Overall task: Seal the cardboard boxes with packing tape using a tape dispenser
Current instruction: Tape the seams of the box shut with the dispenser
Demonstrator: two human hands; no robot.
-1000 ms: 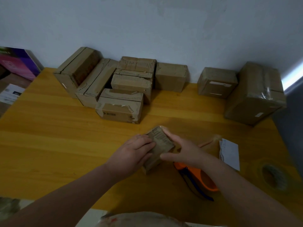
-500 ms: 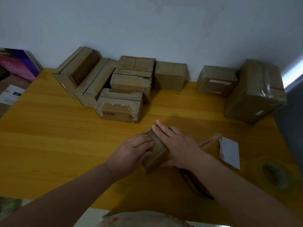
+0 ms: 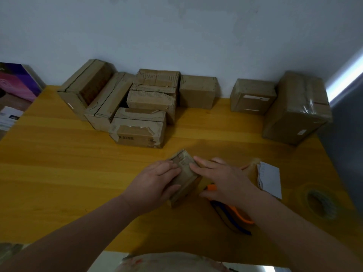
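Note:
A small cardboard box lies on the yellow wooden table in front of me. My left hand holds its left side with the fingers wrapped over the top edge. My right hand lies flat with straight fingers pressing on the box's top and right side. An orange and blue tape dispenser lies on the table just under my right wrist, partly hidden by it.
Several cardboard boxes stand at the back by the wall, with two more boxes at the back right. A white paper slip and a tape roll lie at the right. A purple box sits far left.
My right hand first moved onto the box's top, covering the dispenser, then slid back toward me along the top. The left hand has kept its hold.

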